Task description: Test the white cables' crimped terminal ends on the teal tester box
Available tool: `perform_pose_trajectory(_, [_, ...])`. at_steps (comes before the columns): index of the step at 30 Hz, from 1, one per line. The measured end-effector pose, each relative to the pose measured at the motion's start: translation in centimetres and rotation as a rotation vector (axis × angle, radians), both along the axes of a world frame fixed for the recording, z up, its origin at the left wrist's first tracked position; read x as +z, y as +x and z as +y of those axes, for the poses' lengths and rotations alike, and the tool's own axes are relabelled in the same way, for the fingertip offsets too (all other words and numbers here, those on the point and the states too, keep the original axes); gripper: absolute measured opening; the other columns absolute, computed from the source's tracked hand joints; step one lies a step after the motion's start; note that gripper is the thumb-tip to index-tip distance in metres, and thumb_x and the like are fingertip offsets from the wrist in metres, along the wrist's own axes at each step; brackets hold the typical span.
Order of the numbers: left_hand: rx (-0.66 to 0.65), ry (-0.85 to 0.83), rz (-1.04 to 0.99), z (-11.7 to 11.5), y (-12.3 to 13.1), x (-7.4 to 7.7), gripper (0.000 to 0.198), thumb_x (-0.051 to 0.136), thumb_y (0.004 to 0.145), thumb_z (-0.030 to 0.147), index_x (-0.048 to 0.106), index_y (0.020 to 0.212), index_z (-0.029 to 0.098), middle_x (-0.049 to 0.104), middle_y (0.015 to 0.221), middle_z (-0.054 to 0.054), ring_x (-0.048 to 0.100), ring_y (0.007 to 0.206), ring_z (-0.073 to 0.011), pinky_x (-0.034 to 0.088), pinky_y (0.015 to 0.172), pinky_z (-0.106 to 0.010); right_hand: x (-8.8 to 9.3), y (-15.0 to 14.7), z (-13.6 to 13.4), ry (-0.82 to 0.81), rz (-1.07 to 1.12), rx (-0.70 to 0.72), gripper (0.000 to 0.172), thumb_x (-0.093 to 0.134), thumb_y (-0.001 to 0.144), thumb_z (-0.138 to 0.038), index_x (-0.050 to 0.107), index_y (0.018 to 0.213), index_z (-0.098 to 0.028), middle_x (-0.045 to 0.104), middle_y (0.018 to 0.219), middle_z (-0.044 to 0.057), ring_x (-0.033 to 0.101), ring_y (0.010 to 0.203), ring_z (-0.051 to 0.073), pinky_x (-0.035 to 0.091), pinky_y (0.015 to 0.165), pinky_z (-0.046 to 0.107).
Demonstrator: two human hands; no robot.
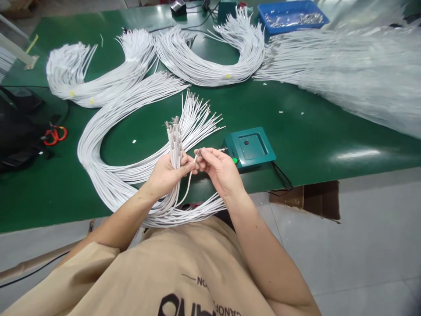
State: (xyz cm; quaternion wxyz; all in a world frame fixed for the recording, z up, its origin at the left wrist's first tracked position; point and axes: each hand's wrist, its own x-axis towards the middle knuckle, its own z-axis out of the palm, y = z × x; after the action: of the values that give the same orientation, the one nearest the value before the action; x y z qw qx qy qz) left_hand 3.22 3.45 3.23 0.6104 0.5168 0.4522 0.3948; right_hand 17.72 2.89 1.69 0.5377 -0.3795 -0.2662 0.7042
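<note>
A green table carries curved bundles of white wires, a teal device near its front edge, a blue tray farther back and red-handled scissors at left.

Left fingers clasp a white wire bundle, right fingers one strand

This looks like a workshop. White wire bundles lie across a green bench, with metal parts in a tray far right.

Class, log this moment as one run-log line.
left hand: holds bundle | right hand: holds single wire | device: on table, near right hand
</note>
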Motion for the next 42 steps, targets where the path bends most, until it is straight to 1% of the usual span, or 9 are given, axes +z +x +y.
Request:
perform_pose_trajectory(4, [0.018,0.013,0.037,0.1,-0.1,0.0,0.031,0.076,0.072,0.03,0.048,0.071,0.016,0.057,0.066,0.002,0.061,0.064,-0.0128,0.049,0.064,-0.025,0.6,0.1,0.0,0.081,-0.267,-0.084,0.015,0.07,0.074,-0.029,0.071,0.077,-0.014,0.063,0.068,-0.001,0.05,0.06,0.007,0.041,0.062,0.023])
perform_pose_trajectory(7, [0.007,0.052,0.081,0.1,-0.3,0.1,0.034,0.073,0.075,0.031,0.056,0.1,0.016,0.059,0.071,0.001,0.061,0.066,-0.013,0.046,0.061,-0.023,0.7,0.1,0.1,0.081,-0.387,-0.099,0.008,0.066,0.072,-0.023,0.069,0.072,-0.015,0.062,0.063,-0.002,0.051,0.059,0.008,0.042,0.061,0.023])
perform_pose_trajectory(11, [-0.032,0.089,0.122,0.2,-0.5,0.0,0.043,0.07,0.078,0.033,0.058,0.115,0.016,0.058,0.074,0.001,0.057,0.067,-0.0122,0.044,0.06,-0.022,0.6,0.6,0.5,-0.034,-0.39,0.018,0.012,0.062,0.07,-0.022,0.06,0.06,-0.016,0.053,0.056,-0.005,0.046,0.05,0.008,0.04,0.051,0.022])
perform_pose_trajectory(17, [-0.036,0.078,0.138,0.5,-0.5,-0.1,0.05,0.069,0.079,0.032,0.055,0.124,0.015,0.057,0.074,0.001,0.054,0.063,-0.011,0.043,0.056,-0.021,0.8,1.0,0.8,0.063,-0.37,0.025,0.024,0.063,0.078,-0.041,0.066,0.089,-0.019,0.065,0.079,-0.001,0.056,0.067,0.01,0.047,0.066,0.024])
perform_pose_trajectory(22, [-0.106,-0.029,0.071,0.4,-0.7,-0.4,0.054,0.07,0.079,0.03,0.052,0.129,0.017,0.057,0.073,0.002,0.053,0.059,-0.0091,0.045,0.058,-0.021,-0.3,0.9,0.5,0.262,-0.664,0.089,0.021,0.057,0.085,-0.033,0.063,0.073,-0.017,0.062,0.069,0.0,0.055,0.068,0.013,0.043,0.068,0.027])
perform_pose_trajectory(30, [-0.074,-0.42,-0.216,1.3,-1.2,-2.0,0.049,0.073,0.072,0.015,0.058,0.119,0.015,0.06,0.078,-0.001,0.058,0.067,-0.0091,0.043,0.051,-0.015,-1.4,1.5,0.9,0.938,-1.684,0.155,0.031,0.035,0.095,-0.018,0.063,0.084,-0.014,0.063,0.089,0.012,0.05,0.086,0.024,0.037,0.079,0.036])
perform_pose_trajectory(35, [0.008,-0.37,-0.179,1.7,-0.9,-2.8,0.05,0.075,0.07,0.017,0.057,0.117,0.015,0.061,0.081,-0.001,0.061,0.066,-0.0089,0.045,0.05,-0.015,0.2,3.0,2.7,0.882,-1.867,0.219,0.018,0.049,0.089,-0.018,0.062,0.1,-0.013,0.067,0.099,0.012,0.052,0.095,0.026,0.031,0.094,0.039])
perform_pose_trajectory(38, [0.024,-0.282,-0.106,1.8,-0.6,-3.3,0.05,0.076,0.069,0.022,0.056,0.115,0.014,0.062,0.079,-0.001,0.063,0.064,-0.011,0.047,0.051,-0.017,0.9,3.8,3.7,0.841,-1.904,0.361,0.016,0.05,0.084,-0.008,0.063,0.091,-0.013,0.068,0.081,0.009,0.054,0.083,0.024,0.032,0.09,0.037])
perform_pose_trajectory(42, [0.049,-0.228,-0.022,1.8,-0.3,-3.6,0.052,0.077,0.068,0.026,0.055,0.114,0.013,0.064,0.078,-0.002,0.065,0.063,-0.0135,0.048,0.049,-0.019,1.1,4.1,4.1,0.876,-1.927,0.428,0.014,0.053,0.081,-0.008,0.065,0.087,-0.013,0.068,0.087,0.011,0.054,0.089,0.026,0.033,0.084,0.036])
